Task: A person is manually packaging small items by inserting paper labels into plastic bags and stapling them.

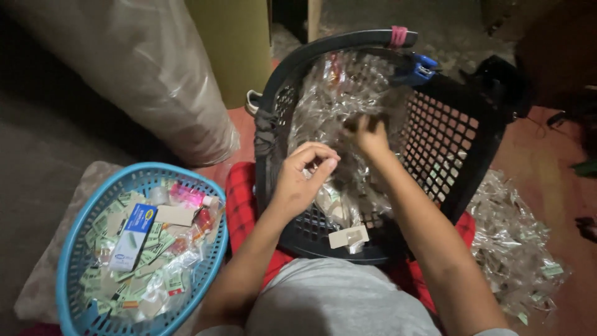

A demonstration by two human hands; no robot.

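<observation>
Fingers of the left hand curl in toward the thumb in a loose pinch over the mouth of a black perforated basket; whether anything thin sits between the fingertips cannot be told. The right hand reaches deeper into the same basket, its fingers bent and blurred, closed on the crinkled clear plastic wrappers that fill the basket's back half. Which single piece it grips is too blurred to tell.

That heap of clear wrappers lies directly under and beyond both hands, piled against the far wall of the basket and running down toward the near rim. The heap's long axis runs from the far rim toward the person, roughly up and down in the view. A small pale card piece lies flat at the basket's near edge, below the left hand, its long side nearly level and tilted slightly up to the right.

The black basket rests on red cloth across the person's lap, tipped so its opening faces the camera, with a blue clip on its upper rim. A round blue basket full of small packets and a blue-and-white box stands to the left. More clear wrappers are strewn in a floor pile to the right.
</observation>
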